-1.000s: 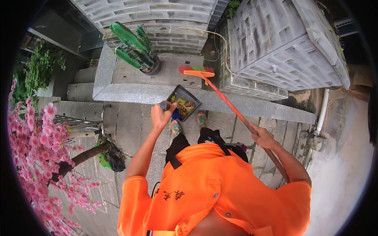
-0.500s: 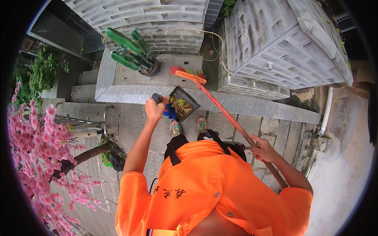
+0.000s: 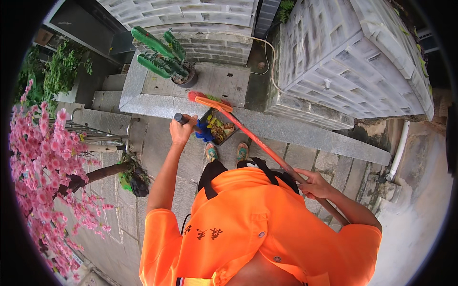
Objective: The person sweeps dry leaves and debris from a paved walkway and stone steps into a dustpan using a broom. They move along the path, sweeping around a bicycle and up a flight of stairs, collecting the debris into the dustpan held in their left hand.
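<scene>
My left hand (image 3: 182,130) is closed round the dark handle of a dustpan (image 3: 233,134), which is seen end-on. Yellow and brown leaves (image 3: 220,129) lie in the black pan. Something blue (image 3: 204,131), bunched up, is at the pan's left side by the handle. My right hand (image 3: 315,184) grips the red pole of a broom (image 3: 260,144), whose lower end passes by my right forearm. The broom's orange head with red and green bristles (image 3: 210,101) is over the pan's far edge, at the stone ledge; whether it touches is unclear.
A potted cactus (image 3: 162,56) stands on the raised stone ledge (image 3: 305,128). Grey brick-patterned walls (image 3: 343,71) rise beyond. Pink blossoms on a tree (image 3: 52,176) and a metal railing (image 3: 95,137) are at the left. A dark bag (image 3: 139,185) sits by the trunk. A white pipe (image 3: 399,150) runs at the right.
The broom head has swung left and nearer, from the ledge's surface to over the dustpan's far edge. My left hand has shifted slightly left with the dustpan.
</scene>
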`<move>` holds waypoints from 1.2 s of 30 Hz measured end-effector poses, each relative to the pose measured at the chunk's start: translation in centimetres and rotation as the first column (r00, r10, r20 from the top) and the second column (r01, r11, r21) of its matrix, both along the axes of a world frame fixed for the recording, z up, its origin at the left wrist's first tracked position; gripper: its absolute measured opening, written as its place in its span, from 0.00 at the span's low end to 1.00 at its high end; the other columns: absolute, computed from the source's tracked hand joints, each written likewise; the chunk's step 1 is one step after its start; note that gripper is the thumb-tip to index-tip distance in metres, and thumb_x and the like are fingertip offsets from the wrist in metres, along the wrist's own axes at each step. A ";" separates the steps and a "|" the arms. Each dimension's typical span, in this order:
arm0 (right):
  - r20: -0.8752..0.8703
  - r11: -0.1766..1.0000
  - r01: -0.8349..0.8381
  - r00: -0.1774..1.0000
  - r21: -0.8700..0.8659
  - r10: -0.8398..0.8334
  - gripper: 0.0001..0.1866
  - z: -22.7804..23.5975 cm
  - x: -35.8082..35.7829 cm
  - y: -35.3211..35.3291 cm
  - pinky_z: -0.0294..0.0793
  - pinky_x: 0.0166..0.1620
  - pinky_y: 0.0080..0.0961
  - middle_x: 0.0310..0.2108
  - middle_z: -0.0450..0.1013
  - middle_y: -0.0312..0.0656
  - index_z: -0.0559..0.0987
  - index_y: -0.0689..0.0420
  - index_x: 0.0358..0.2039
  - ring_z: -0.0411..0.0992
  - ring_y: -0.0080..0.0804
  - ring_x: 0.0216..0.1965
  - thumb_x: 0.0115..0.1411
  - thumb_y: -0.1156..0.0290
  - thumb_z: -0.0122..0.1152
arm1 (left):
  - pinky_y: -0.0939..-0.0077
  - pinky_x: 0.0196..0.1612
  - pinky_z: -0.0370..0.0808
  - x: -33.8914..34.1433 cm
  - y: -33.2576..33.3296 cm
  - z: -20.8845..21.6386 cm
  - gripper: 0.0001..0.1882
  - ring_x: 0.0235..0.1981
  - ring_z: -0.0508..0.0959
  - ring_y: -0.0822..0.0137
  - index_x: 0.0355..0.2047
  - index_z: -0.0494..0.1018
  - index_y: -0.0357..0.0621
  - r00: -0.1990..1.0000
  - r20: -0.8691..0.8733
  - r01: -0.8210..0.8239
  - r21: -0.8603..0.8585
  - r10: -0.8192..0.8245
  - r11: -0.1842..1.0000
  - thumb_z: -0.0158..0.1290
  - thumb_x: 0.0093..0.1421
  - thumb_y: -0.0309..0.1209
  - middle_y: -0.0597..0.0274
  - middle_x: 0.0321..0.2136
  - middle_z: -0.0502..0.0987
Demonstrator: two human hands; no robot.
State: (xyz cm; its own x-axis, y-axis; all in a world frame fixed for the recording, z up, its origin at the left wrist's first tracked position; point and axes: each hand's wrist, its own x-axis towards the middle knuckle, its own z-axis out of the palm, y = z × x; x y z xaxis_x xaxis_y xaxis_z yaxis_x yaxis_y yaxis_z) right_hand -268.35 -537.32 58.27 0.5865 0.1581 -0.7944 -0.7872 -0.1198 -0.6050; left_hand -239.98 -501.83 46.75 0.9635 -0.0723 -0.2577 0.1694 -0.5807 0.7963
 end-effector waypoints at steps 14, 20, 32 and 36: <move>0.052 0.989 0.130 0.990 0.072 -0.134 0.39 -4.0 4.1 -4.4 0.58 0.13 0.19 0.14 0.65 0.34 0.53 0.62 0.62 0.60 0.19 0.09 0.47 0.81 0.51 | 0.81 0.28 0.71 -10.6 6.6 -2.8 0.14 0.21 0.73 0.74 0.26 0.77 0.37 0.994 -0.063 -0.098 -0.090 0.092 0.991 0.57 0.53 0.38 0.62 0.18 0.76; 0.055 0.981 -0.168 0.985 0.096 0.164 0.37 -4.0 6.3 -0.7 0.59 0.14 0.18 0.15 0.65 0.34 0.53 0.62 0.62 0.61 0.19 0.10 0.50 0.80 0.51 | 0.79 0.28 0.72 -19.3 11.6 0.0 0.12 0.22 0.75 0.72 0.25 0.76 0.35 0.923 -0.125 -0.385 -0.300 0.364 0.873 0.57 0.54 0.35 0.59 0.20 0.76; 0.154 0.709 -0.704 0.706 0.045 0.691 0.35 -4.2 16.0 14.6 0.63 0.16 0.17 0.17 0.66 0.34 0.51 0.60 0.62 0.63 0.18 0.13 0.53 0.76 0.48 | 0.80 0.23 0.69 -31.5 21.0 -3.7 0.11 0.19 0.72 0.73 0.24 0.75 0.37 0.680 -0.170 -0.732 -0.218 0.713 0.646 0.57 0.53 0.34 0.62 0.19 0.75; 0.334 0.552 -0.785 0.459 -0.283 0.824 0.33 -7.1 17.0 18.8 0.66 0.18 0.24 0.19 0.70 0.41 0.56 0.64 0.59 0.66 0.24 0.13 0.52 0.74 0.52 | 0.80 0.22 0.67 -34.9 24.3 -5.3 0.11 0.18 0.71 0.74 0.22 0.75 0.37 0.616 -0.103 -0.785 -0.160 0.781 0.598 0.57 0.52 0.33 0.64 0.16 0.74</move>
State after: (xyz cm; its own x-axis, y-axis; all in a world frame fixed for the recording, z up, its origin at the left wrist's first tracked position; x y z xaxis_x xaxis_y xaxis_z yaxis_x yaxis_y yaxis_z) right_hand -251.36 -518.50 51.14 0.4761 0.6754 -0.5632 -0.0148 -0.6342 -0.7731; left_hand -274.86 -477.56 41.48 0.6668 0.6627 -0.3409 0.5100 -0.0723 0.8572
